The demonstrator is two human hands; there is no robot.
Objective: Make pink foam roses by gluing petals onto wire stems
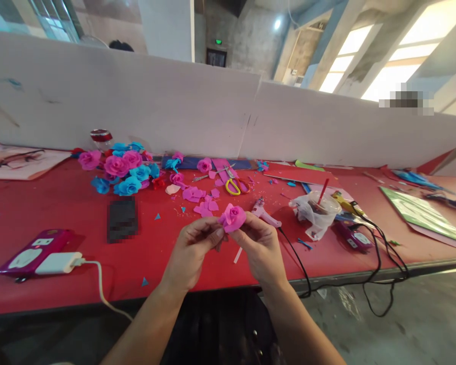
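Observation:
Between my two hands is a pink paper rose (232, 218), raised above the near part of the red table. My left hand (197, 246) pinches its left side and underside. From the right, my right hand (261, 246) has its thumb and fingers closed on the petals. Just beyond lie loose pink paper petals (205, 207). Scissors (233, 187) with yellow and red-orange handles rest farther back on a pink paper strip. A pink glue gun (265, 213) lies right behind my right hand, and a white stick (237, 255) shows below the rose.
Finished pink, blue and red paper roses (127, 170) are heaped at the back left. A dark phone (122, 219) and a purple power strip (36, 253) with a white charger lie left. At right stand a bagged drink cup (327, 205) and tangled black cables (380, 248). A white partition (155, 106) closes the back.

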